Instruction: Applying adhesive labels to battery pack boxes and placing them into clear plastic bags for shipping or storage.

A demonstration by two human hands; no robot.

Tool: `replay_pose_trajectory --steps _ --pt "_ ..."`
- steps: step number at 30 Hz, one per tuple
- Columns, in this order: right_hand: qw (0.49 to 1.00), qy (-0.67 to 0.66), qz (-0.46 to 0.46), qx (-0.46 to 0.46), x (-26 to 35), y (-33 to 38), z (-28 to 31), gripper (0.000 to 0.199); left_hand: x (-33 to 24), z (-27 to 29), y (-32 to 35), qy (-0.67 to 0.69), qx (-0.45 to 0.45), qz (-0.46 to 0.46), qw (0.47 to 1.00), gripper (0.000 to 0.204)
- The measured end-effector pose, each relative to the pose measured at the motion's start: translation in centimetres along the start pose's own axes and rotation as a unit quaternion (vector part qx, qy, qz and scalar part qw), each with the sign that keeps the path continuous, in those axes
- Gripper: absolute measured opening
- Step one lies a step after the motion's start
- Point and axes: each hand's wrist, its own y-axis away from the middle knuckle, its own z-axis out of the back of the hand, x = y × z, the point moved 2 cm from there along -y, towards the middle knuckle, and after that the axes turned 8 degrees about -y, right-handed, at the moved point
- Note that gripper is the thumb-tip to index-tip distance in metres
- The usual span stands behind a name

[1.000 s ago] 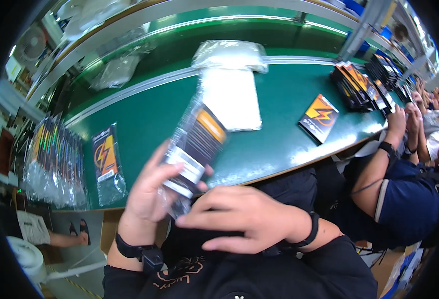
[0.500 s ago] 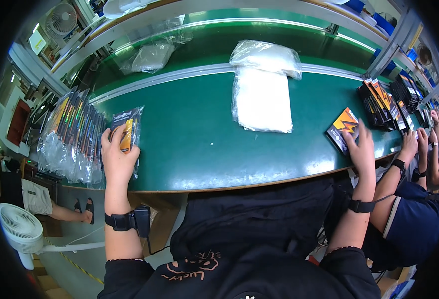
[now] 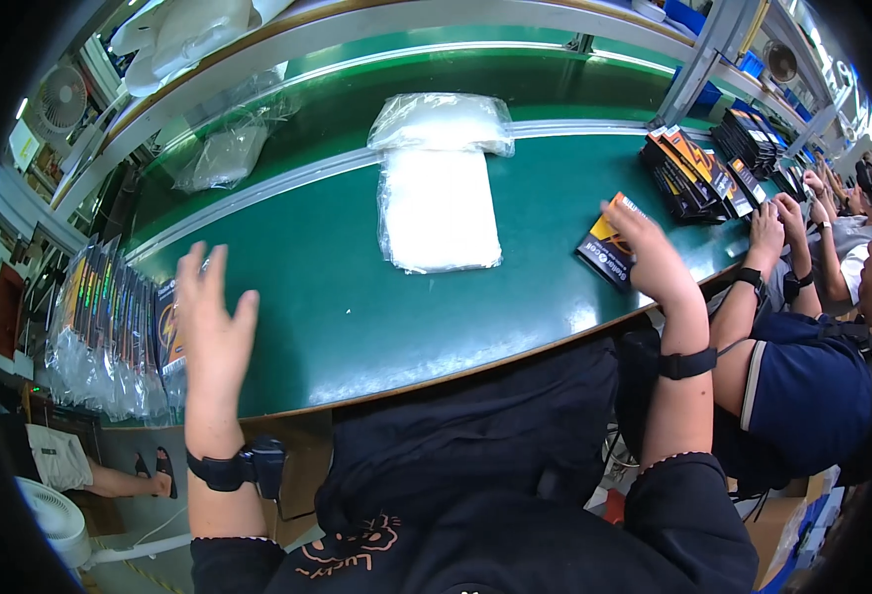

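Observation:
My left hand (image 3: 214, 322) is raised beside a row of flat black-and-orange boxes in clear plastic bags (image 3: 109, 317), fingers spread and nothing in them. The nearest bagged box (image 3: 170, 332) leans at the right end of that row, partly behind my hand. On the right, my right hand (image 3: 659, 259) is closed over the right side of a small black-and-orange box (image 3: 602, 255). The fingers lie along its upper edge, and the thumb is hidden. Whether this box still touches the table cannot be seen.
A stack of clear plastic bags (image 3: 441, 213) lies mid-table. More black-and-orange boxes (image 3: 688, 178) stand at the right, near a co-worker's hands (image 3: 768, 228). A crumpled plastic bag (image 3: 226, 153) lies behind the metal rail (image 3: 307, 170). A shelf (image 3: 337, 25) spans the back.
My left hand has let go of the bagged box, now against the row, and lifted with fingers spread. My right hand has closed on the loose box. The view has turned right.

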Motion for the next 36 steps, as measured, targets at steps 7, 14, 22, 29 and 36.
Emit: replay_pose_trajectory --steps 7,14,22,29,36 --pt "0.982 0.014 -0.110 0.150 3.2 2.1 0.4 0.071 -10.4 -2.5 -0.8 0.166 0.042 -0.247 0.954 0.025" --pt "0.999 -0.027 0.035 -0.003 5.0 2.5 -0.1 0.076 -12.2 -5.4 -3.6 0.149 0.096 -0.269 0.947 0.019" --pt "0.796 -0.601 -0.063 0.031 7.3 4.1 -2.1 0.064 -13.2 -4.1 -2.5 0.287 0.085 -0.189 0.935 0.014" --pt "0.511 -0.828 -0.120 0.199 10.4 2.8 -7.0 0.031 -13.0 -4.5 -3.0 0.296 0.067 -0.173 0.937 0.012" --pt "0.491 -0.820 -0.132 0.263 11.9 0.3 -8.0 0.059 -12.5 -4.8 -2.8 0.434 0.135 -0.087 0.886 0.013"
